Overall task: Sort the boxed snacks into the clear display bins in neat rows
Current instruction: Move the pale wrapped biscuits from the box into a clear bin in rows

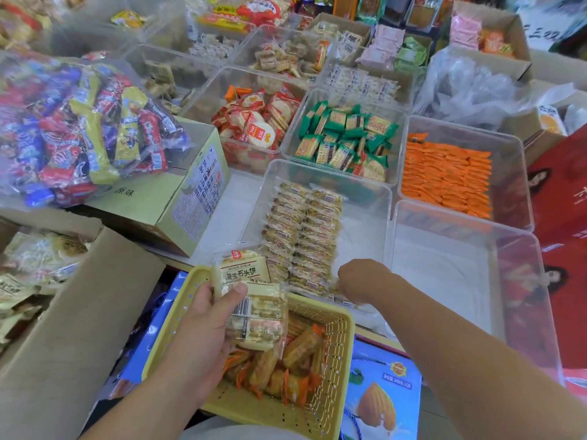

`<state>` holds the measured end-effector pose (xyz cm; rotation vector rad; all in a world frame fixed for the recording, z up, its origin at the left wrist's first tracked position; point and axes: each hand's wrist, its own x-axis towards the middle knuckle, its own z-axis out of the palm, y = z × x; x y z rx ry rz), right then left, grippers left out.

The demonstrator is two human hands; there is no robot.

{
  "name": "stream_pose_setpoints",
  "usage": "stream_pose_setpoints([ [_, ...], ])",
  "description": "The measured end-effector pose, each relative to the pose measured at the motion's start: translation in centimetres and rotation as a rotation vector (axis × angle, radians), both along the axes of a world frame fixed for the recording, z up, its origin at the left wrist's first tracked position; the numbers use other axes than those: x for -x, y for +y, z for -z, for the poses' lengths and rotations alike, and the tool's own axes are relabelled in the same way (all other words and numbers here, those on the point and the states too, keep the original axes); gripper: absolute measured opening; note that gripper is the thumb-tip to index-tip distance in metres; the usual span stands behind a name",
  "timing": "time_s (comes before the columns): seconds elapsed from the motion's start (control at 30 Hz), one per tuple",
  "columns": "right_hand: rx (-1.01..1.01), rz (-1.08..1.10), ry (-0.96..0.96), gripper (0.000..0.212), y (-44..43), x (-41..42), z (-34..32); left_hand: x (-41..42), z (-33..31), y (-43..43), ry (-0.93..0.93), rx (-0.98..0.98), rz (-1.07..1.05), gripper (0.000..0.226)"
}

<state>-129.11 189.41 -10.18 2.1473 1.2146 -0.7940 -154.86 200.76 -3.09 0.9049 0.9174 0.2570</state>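
The left hand (206, 315) is gripping a stack of packets (254, 300), with the thumb pressing on top and the fingers curling underneath. The right hand (359, 281) is reaching down into the clear bin (362, 230) just ahead of it. Its fingers are bending away from the camera, so it is not possible to tell if they are pinching a packet or only touching.

Two rows (301, 230) are running away from the right hand, starting right at its fingertips. Here the packets are leaning on each other like tiles, so a push from the knuckles or wrist would probably make them slide or fall over.

The packets are flat, pale yellow rectangles in shiny, slippery film. In such a loose stack the top one could slip out from under the thumb. It would likely drop into the basket (340, 344) directly below the left hand and mix with the orange packets (279, 366) lying there.

The bin is made of hard, smooth, transparent plastic with rounded corners. The basket is yellow plastic with many small holes.
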Motion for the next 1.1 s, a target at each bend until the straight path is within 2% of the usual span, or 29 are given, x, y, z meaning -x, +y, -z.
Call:
stream_pose_setpoints([
  [0.17,0.094,0.011,0.056,0.026,1.0,0.4,1.3,0.2,-0.2,0.2,-0.019,0.025,-0.028,0.053],
  [0.3,0.089,0.024,0.097,0.012,1.2,0.2,2.3,0.6,-0.2,0.4,-0.056,0.083,-0.051,0.039],
  [0.37,0.082,0.047,0.112,0.016,1.1,0.4,2.6,0.8,-0.1,0.5,-0.074,0.099,-0.066,0.037],
  [0.5,0.030,0.134,0.103,0.028,1.0,0.9,1.3,0.8,-0.5,0.6,-0.105,0.044,-0.050,0.048],
  [0.6,-0.199,0.193,0.102,0.015,0.4,1.3,-1.9,0.7,-0.6,0.8,-0.093,0.017,-0.097,0.046],
  [0.63,-0.331,0.185,0.122,0.022,-0.1,1.8,-3.0,0.7,-0.5,0.8,-0.091,0.029,-0.123,0.040],
  [0.67,-0.482,0.167,0.187,0.040,-0.8,2.6,-4.2,0.6,-0.4,0.9,-0.089,0.051,-0.150,0.036],
  [0.73,-0.787,0.144,0.472,0.082,-2.0,5.2,-7.2,0.5,-0.4,1.0,-0.101,0.100,-0.179,0.039],
  [0.77,-0.902,0.114,0.578,0.095,-2.4,6.6,-8.3,0.4,-0.4,1.0,-0.109,0.123,-0.174,0.044],
  [0.8,-0.992,0.055,0.601,0.100,-2.7,7.7,-8.9,0.3,-0.5,0.9,-0.108,0.143,-0.155,0.048],
  [0.83,-1.076,-0.011,0.556,0.097,-3.0,8.5,-8.9,0.1,-0.6,0.8,-0.098,0.152,-0.119,0.052],
  [0.93,-1.272,-0.143,0.354,0.070,-3.4,9.9,-8.6,-0.5,-0.6,0.0,-0.059,0.148,-0.017,0.054],
  [1.03,-1.347,-0.076,0.394,0.051,-3.9,10.3,-8.5,-0.6,-0.6,-0.1,-0.092,0.253,-0.023,0.044],
  [1.1,-1.395,0.028,0.493,0.035,-4.3,10.5,-8.6,-0.4,-0.5,-0.1,-0.061,0.232,-0.040,0.041],
])
